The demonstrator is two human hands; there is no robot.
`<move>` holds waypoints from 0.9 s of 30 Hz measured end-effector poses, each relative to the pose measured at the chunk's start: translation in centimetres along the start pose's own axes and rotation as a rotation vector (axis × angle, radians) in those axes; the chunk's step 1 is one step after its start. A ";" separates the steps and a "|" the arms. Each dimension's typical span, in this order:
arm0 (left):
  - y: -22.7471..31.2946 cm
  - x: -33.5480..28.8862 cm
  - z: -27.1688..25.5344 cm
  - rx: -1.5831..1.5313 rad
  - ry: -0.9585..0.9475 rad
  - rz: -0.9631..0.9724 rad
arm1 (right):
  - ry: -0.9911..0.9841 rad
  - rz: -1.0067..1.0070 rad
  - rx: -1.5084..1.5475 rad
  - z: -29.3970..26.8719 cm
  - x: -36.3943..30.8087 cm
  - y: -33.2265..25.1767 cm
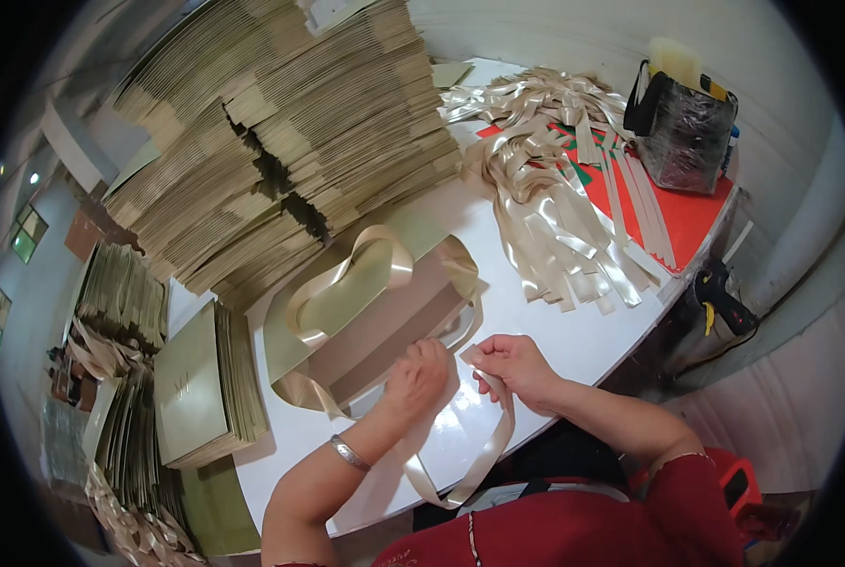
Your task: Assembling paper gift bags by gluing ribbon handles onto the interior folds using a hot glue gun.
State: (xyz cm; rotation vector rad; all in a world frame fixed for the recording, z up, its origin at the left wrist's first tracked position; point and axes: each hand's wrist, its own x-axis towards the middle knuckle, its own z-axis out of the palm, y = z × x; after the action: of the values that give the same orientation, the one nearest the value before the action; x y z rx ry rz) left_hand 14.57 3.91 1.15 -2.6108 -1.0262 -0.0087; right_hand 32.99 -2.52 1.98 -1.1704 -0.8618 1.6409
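Note:
A gold paper bag [375,335] lies on the white table in front of me, its mouth spread open. One satin ribbon handle [399,269] loops over its far panel. My left hand [418,381] is closed at the bag's near edge, its fingers curled; what they grip is hidden. Just to its right, my right hand [519,369] pinches the end of a cream satin ribbon [486,463]. That ribbon hangs in a long loop toward me, dropping near the table's front edge and rising again below my left hand.
Tall stacks of flat gold bags [347,104] fill the back left. A smaller bag pile [191,387] sits at the left. Cut ribbons [545,222] lie back right, partly over a red sheet [696,213]. A dark container [684,132] holds tools; a glue gun [722,300] hangs beside the table's edge.

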 end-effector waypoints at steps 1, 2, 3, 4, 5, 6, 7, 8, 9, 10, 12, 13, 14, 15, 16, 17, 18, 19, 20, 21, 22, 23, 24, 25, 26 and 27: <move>-0.7 0.2 0.1 -0.056 0.013 0.036 | 0.027 -0.031 -0.049 -0.1 0.4 -0.1; -1.5 0.4 0.2 -0.108 -0.025 0.046 | 0.037 -0.048 -0.088 -0.2 0.7 -0.2; -2.3 0.6 0.1 -0.299 0.047 -0.010 | 0.078 -0.037 -0.101 -0.2 1.0 -0.3; -3.2 0.8 -0.1 -0.482 0.078 -0.094 | 0.102 -0.018 -0.111 -0.1 1.3 -0.4; -4.0 1.1 -0.4 -0.666 0.112 -0.179 | 0.125 -0.024 -0.103 0.1 1.5 -0.5; -4.9 1.3 -0.9 -0.996 0.010 -0.342 | 0.136 -0.068 -0.151 0.3 1.7 -0.6; -5.8 1.5 -1.5 -1.323 -0.100 -0.510 | 0.146 -0.133 -0.179 0.6 1.9 -0.8; -6.3 1.5 -2.1 -1.657 -0.199 -0.663 | 0.156 -0.166 -0.209 1.0 2.1 -0.9; -6.8 1.4 -2.8 -1.713 -0.229 -0.716 | 0.171 -0.280 -0.228 1.4 2.2 -0.9; -7.0 1.3 -3.5 -1.781 -0.241 -0.748 | 0.189 -0.363 -0.250 1.8 2.4 -1.0; -7.1 1.0 -4.6 -1.886 -0.212 -0.809 | 0.228 -0.489 -0.302 2.6 2.8 -1.0; -7.0 0.9 -5.1 -1.863 -0.199 -0.810 | 0.251 -0.535 -0.333 3.0 3.0 -0.9; -6.8 0.7 -5.4 -1.862 -0.196 -0.795 | 0.267 -0.593 -0.365 3.3 3.2 -0.8; -6.7 0.6 -5.7 -1.870 -0.169 -0.773 | 0.300 -0.580 -0.373 3.7 3.4 -0.7; -6.5 0.5 -5.8 -1.852 -0.195 -0.805 | 0.325 -0.581 -0.383 4.0 3.5 -0.5; -6.3 0.5 -5.8 -1.842 -0.198 -0.828 | 0.356 -0.593 -0.399 4.3 3.6 -0.3; -6.2 0.4 -5.8 -1.848 -0.196 -0.819 | 0.375 -0.584 -0.381 4.5 3.7 -0.1; -6.1 0.4 -5.8 -1.856 -0.210 -0.846 | 0.397 -0.584 -0.370 4.8 3.7 0.1; -6.1 0.4 -5.7 -1.883 -0.223 -0.838 | 0.442 -0.598 -0.361 5.0 3.7 0.3; -6.0 0.3 -5.5 -1.908 -0.243 -0.830 | 0.394 -0.526 -0.280 5.2 3.6 0.5; -5.9 0.3 -5.3 -1.892 -0.224 -0.832 | 0.370 -0.470 -0.203 5.4 3.6 0.6; -5.7 0.3 -5.1 -1.878 -0.206 -0.831 | 0.335 -0.361 -0.121 5.5 3.5 0.6; -5.6 0.3 -4.9 -1.885 -0.196 -0.806 | 0.323 -0.383 -0.066 5.5 3.4 0.6; -5.3 0.2 -4.8 -1.848 -0.152 -0.787 | 0.294 -0.351 -0.006 5.5 3.3 0.7; -5.1 0.1 -4.7 -1.828 -0.114 -0.747 | 0.260 -0.326 0.052 5.5 3.1 0.6; -4.9 0.0 -4.7 -1.808 -0.073 -0.712 | 0.253 -0.301 0.063 5.4 2.8 0.6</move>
State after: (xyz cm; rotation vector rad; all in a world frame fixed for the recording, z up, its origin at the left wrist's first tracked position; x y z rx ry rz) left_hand 11.86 5.86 7.05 -3.0757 -2.7723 -1.7259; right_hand 27.26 -0.25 2.20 -1.1156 -0.7762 1.2380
